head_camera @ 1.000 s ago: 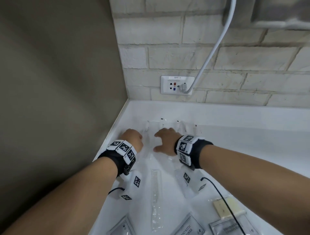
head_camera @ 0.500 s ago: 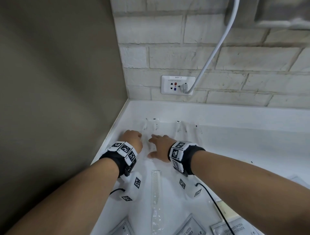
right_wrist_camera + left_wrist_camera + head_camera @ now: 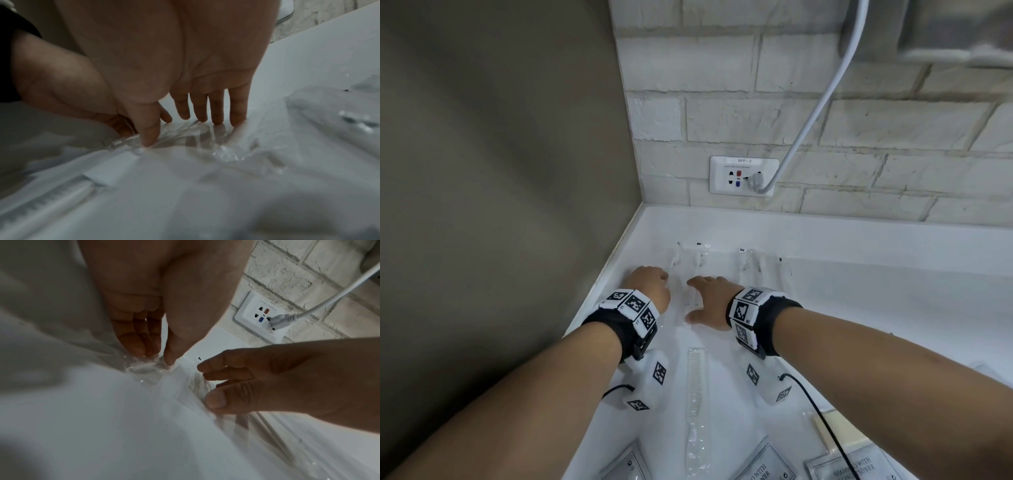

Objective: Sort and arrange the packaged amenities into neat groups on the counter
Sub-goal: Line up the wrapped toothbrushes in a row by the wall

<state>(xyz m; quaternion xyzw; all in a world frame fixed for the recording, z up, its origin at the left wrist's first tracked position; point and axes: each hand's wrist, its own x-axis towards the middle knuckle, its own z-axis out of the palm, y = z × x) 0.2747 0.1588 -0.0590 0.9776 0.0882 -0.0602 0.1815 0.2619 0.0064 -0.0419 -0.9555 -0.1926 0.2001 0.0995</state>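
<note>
My left hand (image 3: pixel 650 287) pinches the end of a clear packet (image 3: pixel 148 368) between thumb and fingertips, at the far left of the counter (image 3: pixel 859 308). My right hand (image 3: pixel 710 303), just beside it, presses straight spread fingers (image 3: pixel 238 112) on a neighbouring clear packet (image 3: pixel 197 134). A wrapped comb (image 3: pixel 695 387) lies nearer, between my wrists; sachets (image 3: pixel 763 462) sit nearest. A socket (image 3: pixel 743 176) is on the far wall.

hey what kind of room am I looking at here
Probably a hotel bathroom vanity or housekeeping counter: a white counter set against a brick-tiled wall, with a wrapped comb and shampoo-with-conditioner sachets laid out on it.
</note>
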